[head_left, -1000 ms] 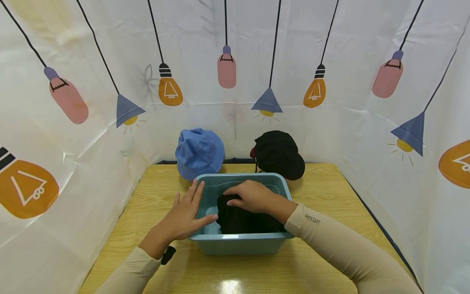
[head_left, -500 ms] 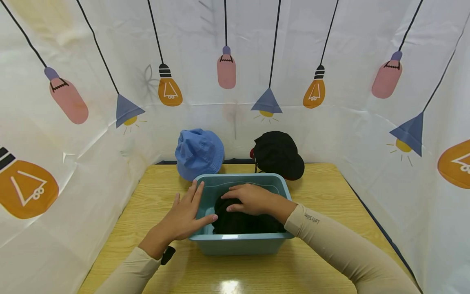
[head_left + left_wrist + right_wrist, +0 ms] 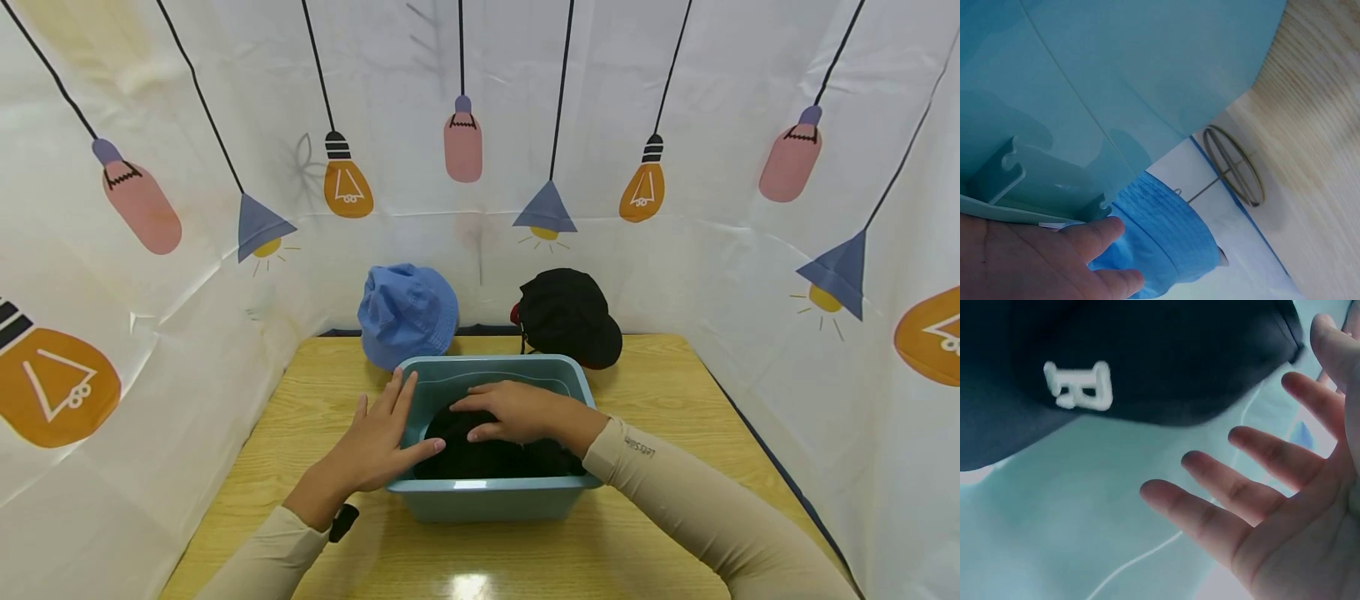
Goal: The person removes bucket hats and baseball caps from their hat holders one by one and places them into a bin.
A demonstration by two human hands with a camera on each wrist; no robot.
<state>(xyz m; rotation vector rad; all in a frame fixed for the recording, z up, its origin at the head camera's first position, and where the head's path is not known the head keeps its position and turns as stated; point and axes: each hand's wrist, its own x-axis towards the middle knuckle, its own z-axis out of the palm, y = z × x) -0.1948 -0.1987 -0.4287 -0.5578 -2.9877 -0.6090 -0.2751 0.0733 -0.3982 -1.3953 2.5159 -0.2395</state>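
The tub (image 3: 491,505) was teal, the cap (image 3: 1166,362) inside black with a white letter (image 3: 1105,387); left of centre, a hat (image 3: 408,312) was blue; the wood-grained worktop (image 3: 663,387) was yellow, the lamp-printed backdrop (image 3: 720,167) white.

Below the right hand (image 3: 525,414), the black cap (image 3: 480,454) has sunk lower and spread toward the left hand (image 3: 371,446). The right hand's fingers have straightened.

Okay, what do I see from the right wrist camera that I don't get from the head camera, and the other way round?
Only the right wrist: the white letter on the dark cap and the palm side of the right hand.
Only the head: the black cap behind the bin and the printed lamps.
Both: that dark cap, the right hand and the bin.
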